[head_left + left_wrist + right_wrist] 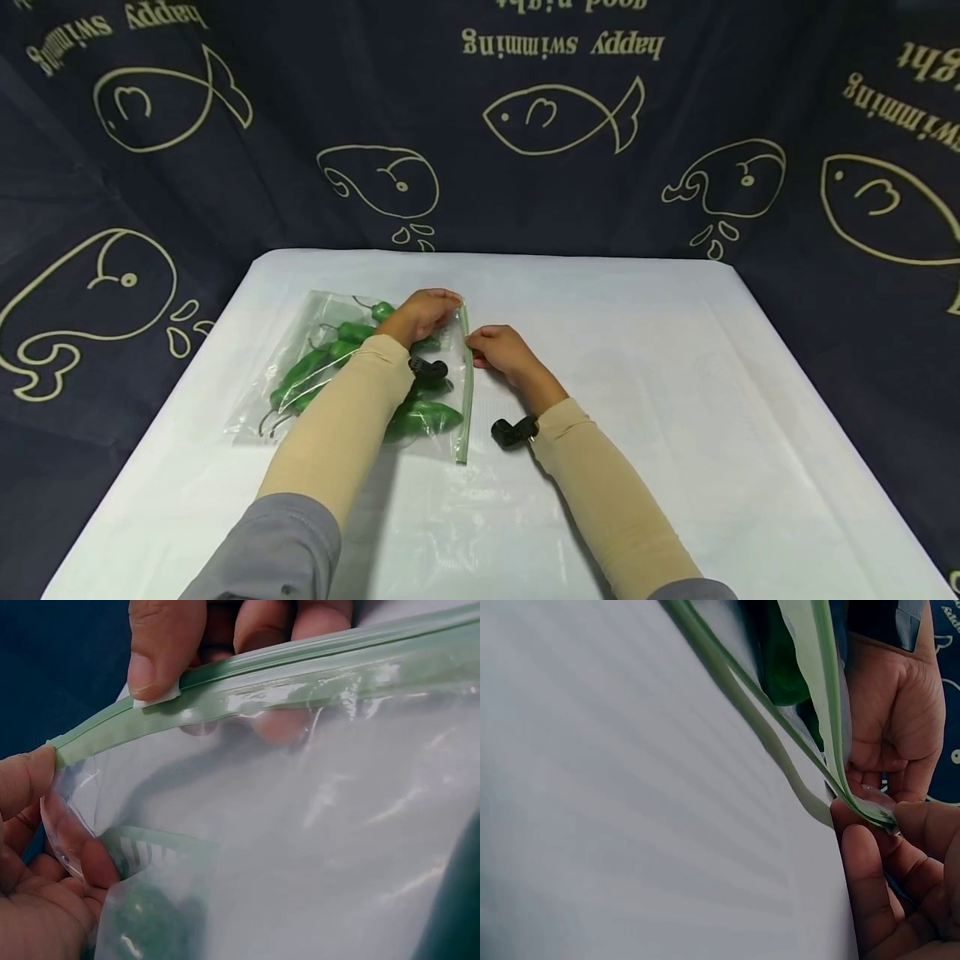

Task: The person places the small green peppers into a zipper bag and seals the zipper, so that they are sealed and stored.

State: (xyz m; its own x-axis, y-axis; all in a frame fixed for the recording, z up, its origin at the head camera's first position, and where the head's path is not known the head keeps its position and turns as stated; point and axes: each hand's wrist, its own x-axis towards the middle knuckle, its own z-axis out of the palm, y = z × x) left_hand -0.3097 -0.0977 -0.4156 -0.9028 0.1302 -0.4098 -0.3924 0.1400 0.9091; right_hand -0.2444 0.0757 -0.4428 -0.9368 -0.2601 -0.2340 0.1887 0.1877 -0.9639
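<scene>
A clear zip bag [255, 392] with a green zip strip [466, 408] lies on the table, holding several green peppers [423, 418]. Its strip faces right. My left hand [423, 315] pinches the far corner of the bag, by the strip's end. Slightly nearer along the strip, my right hand [504, 350] pinches a small white slider [156, 699], seen in the left wrist view. In the right wrist view, the strip's two edges [821, 690] stand apart and meet at the fingers of my right hand [900, 881]. Sleeves hide part of the peppers.
A white-covered table [675, 375] spreads under both arms. Behind it and at the sides hangs a dark blue cloth [450, 75] printed with fish and whales. Black wrist cameras [513, 433] sit on both wrists.
</scene>
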